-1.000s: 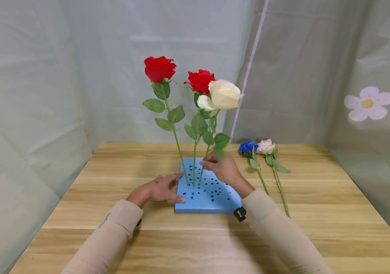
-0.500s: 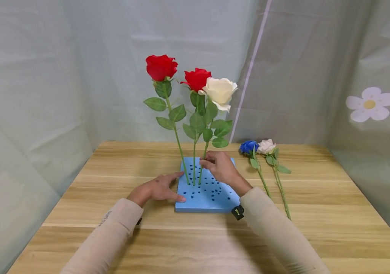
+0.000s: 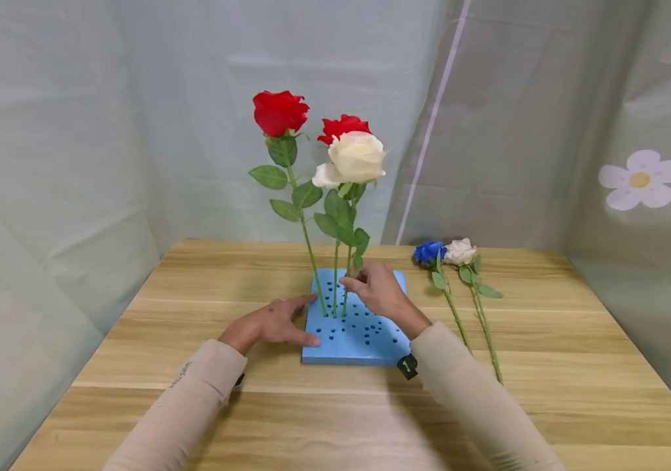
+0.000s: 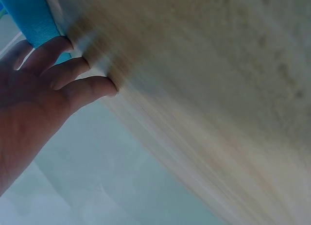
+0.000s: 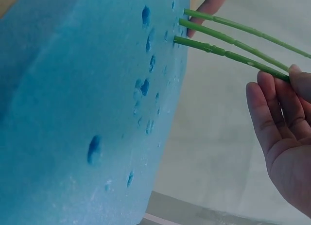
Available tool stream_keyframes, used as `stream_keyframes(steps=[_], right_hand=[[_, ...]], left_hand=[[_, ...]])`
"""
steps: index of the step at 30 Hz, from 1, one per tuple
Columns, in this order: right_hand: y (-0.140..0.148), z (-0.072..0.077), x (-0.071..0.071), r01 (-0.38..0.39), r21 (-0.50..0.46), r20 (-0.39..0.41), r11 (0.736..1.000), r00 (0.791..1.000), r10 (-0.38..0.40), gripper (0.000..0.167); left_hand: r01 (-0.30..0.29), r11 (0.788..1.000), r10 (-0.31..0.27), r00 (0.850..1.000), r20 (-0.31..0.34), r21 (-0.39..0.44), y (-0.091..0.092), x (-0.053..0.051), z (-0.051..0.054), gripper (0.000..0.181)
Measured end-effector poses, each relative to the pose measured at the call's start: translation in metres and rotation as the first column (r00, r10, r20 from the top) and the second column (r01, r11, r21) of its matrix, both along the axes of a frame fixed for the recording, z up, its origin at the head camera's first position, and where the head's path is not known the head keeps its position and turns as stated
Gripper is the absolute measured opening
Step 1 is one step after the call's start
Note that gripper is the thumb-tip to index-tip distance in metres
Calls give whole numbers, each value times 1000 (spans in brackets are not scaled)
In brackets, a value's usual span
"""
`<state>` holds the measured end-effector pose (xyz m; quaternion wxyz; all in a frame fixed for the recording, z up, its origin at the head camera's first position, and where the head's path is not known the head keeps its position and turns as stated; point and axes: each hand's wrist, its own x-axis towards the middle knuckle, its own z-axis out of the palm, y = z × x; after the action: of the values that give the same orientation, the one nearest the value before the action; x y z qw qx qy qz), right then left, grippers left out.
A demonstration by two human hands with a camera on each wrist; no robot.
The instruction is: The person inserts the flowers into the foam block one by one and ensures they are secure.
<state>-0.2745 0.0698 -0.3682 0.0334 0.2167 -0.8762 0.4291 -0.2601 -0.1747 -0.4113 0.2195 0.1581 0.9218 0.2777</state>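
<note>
A blue foam board (image 3: 353, 347) dotted with holes lies on the table, and three stems stand in it. Two carry red roses, one tall at the left (image 3: 279, 113) and one behind (image 3: 341, 126); the third carries a white rose (image 3: 356, 157) that partly covers the second red bloom. My right hand (image 3: 378, 288) pinches the white rose's stem (image 5: 228, 54) between thumb and fingers, a little above the board. At the board's left edge my left hand (image 3: 279, 322) rests with fingers spread, its thumb on the top face. In the left wrist view its fingers (image 4: 63, 72) extend along the board's side.
A blue rose (image 3: 430, 252) and a pale pink rose (image 3: 460, 251) lie on the wooden table (image 3: 577, 366) right of the board. Grey-green cloth hangs behind and at both sides, with printed flowers (image 3: 641, 180) on the right.
The white rose's bloom has swung left and turned, now overlapping the rear red rose. My right hand has kept its grip on the stem and shifted slightly. My left hand has stayed in place.
</note>
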Motion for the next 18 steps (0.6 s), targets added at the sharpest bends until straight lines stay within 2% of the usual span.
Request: stream_keyframes(steps=[7, 14, 18], right_hand=[[0, 1, 3, -6, -26, -7, 1000, 1000, 6, 20], [1, 1, 2, -26, -27, 32, 999, 999, 27, 19], [3, 1, 1, -39, -21, 13, 999, 999, 39, 20]], left_hand=[[2, 1000, -2, 1000, -8, -14, 0, 1, 2, 107], [-12, 1000, 12, 1000, -2, -1, 0, 3, 2, 106], [-20, 1000, 20, 1000, 6, -1, 1, 4, 2, 107]])
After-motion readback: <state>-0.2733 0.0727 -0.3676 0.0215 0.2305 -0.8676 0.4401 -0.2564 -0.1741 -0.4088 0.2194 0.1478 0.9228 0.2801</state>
